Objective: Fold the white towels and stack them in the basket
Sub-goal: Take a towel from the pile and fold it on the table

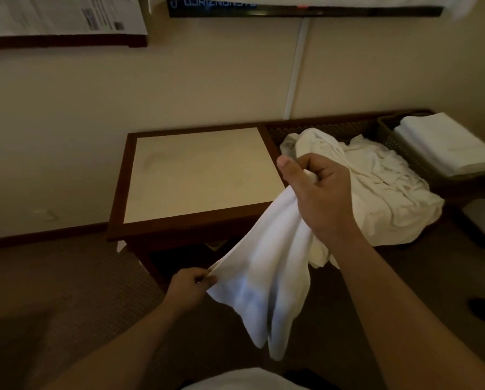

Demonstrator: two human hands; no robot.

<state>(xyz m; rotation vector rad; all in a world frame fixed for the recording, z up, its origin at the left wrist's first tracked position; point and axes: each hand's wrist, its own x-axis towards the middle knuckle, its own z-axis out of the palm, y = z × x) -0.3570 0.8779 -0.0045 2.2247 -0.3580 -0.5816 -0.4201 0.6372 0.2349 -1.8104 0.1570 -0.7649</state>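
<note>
Basket (387, 142) holds folded towels (446, 147); hands grip another towel (266, 266)

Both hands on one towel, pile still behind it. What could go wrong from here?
1. The towel hangs bunched between the left hand, pinching a low corner, and the right hand; it may spread unevenly on the table.
2. The right hand sits right at the unfolded pile; lifting might drag pile fabric along.
3. The pile already spills over its front edge, so a tug could slide it to the floor.
</note>
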